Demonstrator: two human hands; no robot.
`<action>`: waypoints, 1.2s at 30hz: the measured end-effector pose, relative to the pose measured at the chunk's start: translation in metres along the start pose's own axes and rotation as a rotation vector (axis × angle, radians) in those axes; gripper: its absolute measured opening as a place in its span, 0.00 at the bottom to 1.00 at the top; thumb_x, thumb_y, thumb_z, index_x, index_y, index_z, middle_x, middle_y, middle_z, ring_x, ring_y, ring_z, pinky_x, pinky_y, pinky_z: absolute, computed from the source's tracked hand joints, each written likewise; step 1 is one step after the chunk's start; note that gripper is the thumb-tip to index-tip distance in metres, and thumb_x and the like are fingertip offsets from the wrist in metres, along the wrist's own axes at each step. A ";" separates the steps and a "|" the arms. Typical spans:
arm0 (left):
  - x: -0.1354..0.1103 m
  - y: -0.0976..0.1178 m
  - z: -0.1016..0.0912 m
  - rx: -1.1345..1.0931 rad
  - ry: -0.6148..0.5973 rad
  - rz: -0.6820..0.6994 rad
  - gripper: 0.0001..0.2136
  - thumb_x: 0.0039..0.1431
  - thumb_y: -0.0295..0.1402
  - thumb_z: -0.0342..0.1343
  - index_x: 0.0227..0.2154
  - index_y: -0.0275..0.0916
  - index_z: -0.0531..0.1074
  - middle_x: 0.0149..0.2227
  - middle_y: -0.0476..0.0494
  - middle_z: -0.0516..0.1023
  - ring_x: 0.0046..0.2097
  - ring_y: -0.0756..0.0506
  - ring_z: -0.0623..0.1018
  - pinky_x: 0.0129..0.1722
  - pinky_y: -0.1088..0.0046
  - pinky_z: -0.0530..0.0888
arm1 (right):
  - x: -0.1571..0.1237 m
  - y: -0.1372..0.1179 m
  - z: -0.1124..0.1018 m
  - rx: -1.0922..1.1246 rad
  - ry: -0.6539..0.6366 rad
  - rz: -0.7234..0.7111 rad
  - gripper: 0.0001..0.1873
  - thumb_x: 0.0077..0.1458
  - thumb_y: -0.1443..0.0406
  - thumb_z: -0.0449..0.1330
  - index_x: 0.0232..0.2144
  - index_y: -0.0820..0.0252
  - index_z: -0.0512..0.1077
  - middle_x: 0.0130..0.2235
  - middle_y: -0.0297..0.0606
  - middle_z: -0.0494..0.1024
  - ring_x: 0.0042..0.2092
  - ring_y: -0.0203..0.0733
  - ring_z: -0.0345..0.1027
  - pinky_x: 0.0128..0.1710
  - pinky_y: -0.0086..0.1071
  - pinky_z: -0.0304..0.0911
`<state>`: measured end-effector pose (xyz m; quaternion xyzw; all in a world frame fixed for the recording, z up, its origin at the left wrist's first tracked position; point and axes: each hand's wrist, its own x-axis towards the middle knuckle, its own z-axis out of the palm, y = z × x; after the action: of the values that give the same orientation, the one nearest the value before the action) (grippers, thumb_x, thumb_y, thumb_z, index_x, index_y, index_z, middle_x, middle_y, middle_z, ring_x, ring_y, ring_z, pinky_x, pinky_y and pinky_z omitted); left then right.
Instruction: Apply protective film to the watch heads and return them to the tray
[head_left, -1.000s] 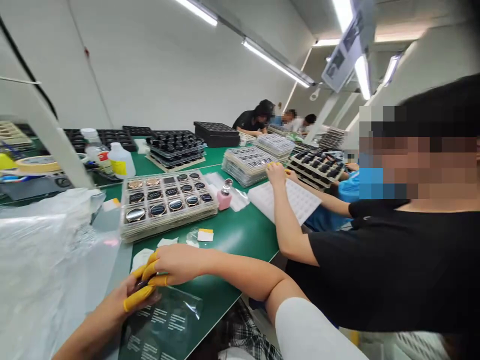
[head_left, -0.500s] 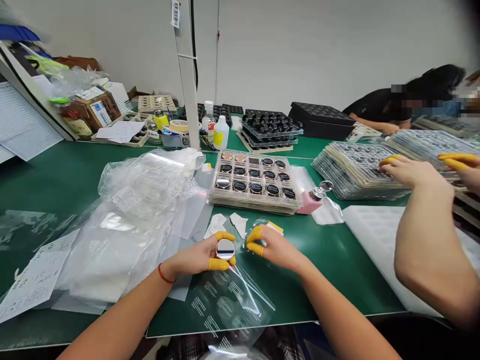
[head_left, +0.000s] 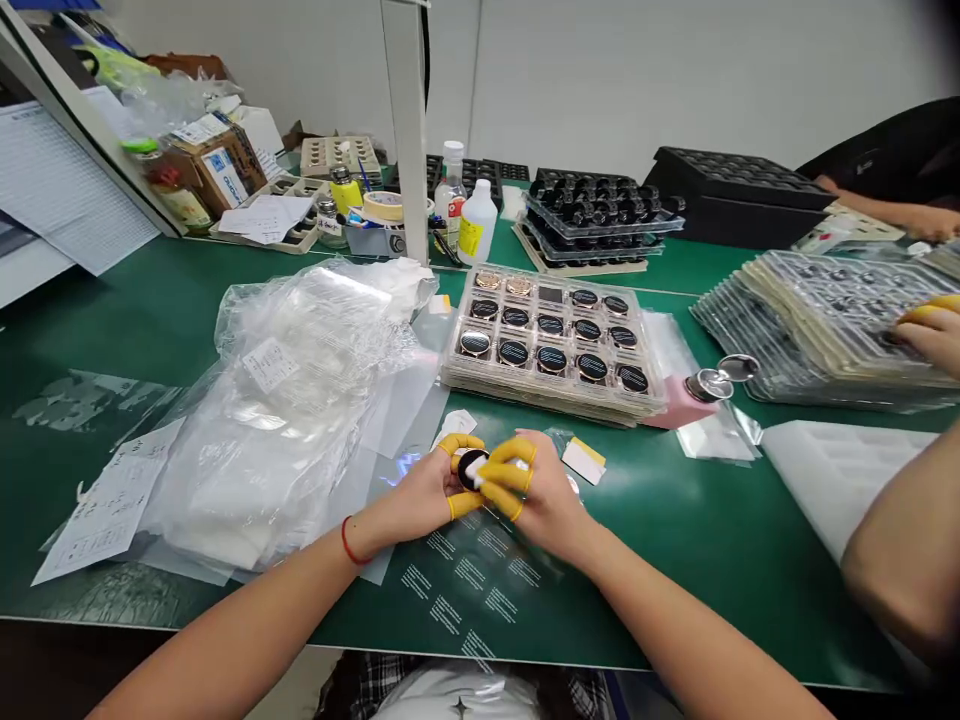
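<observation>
The round black-faced disc point(head_left: 472, 468) is clamped by the yellow-capped left fingers point(head_left: 454, 443) of the left hand point(head_left: 409, 492). The yellow-capped right fingers point(head_left: 510, 455) of the right hand point(head_left: 541, 498) are held together against it from the opposite side. The hands are positioned over a printed clear film point(head_left: 469, 580) on the green counter point(head_left: 720, 570). A red cord point(head_left: 346, 541) is worn on the left wrist. A stacked tray point(head_left: 551, 335) of similar discs, arranged in 3 rows of 5, is located beyond the hands, with a pink dispensing bottle point(head_left: 679, 400) beside it.
</observation>
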<state>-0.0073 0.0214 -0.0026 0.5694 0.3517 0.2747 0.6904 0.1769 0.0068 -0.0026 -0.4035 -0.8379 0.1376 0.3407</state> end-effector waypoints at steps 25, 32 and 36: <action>0.007 -0.008 -0.005 -0.219 0.348 0.054 0.24 0.48 0.31 0.63 0.47 0.42 0.59 0.40 0.47 0.76 0.42 0.45 0.78 0.49 0.63 0.72 | 0.006 0.022 -0.013 0.049 0.119 0.373 0.12 0.56 0.61 0.56 0.43 0.54 0.69 0.42 0.40 0.73 0.46 0.45 0.63 0.46 0.43 0.61; 0.003 0.014 -0.021 -0.358 0.413 0.086 0.23 0.51 0.33 0.62 0.48 0.40 0.59 0.42 0.43 0.77 0.47 0.43 0.77 0.54 0.58 0.67 | 0.006 0.016 -0.026 0.426 -0.003 0.574 0.21 0.50 0.61 0.60 0.48 0.51 0.65 0.46 0.38 0.72 0.46 0.42 0.66 0.49 0.42 0.63; 0.000 0.012 -0.021 -0.132 0.422 0.158 0.25 0.48 0.32 0.63 0.47 0.41 0.59 0.42 0.44 0.77 0.48 0.42 0.76 0.54 0.58 0.66 | 0.008 0.021 -0.023 0.718 0.031 0.777 0.22 0.49 0.60 0.60 0.48 0.55 0.64 0.32 0.32 0.73 0.34 0.37 0.68 0.37 0.35 0.65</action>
<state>-0.0240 0.0366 0.0065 0.4788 0.4240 0.4631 0.6136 0.2012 0.0254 0.0067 -0.5443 -0.5217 0.5260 0.3936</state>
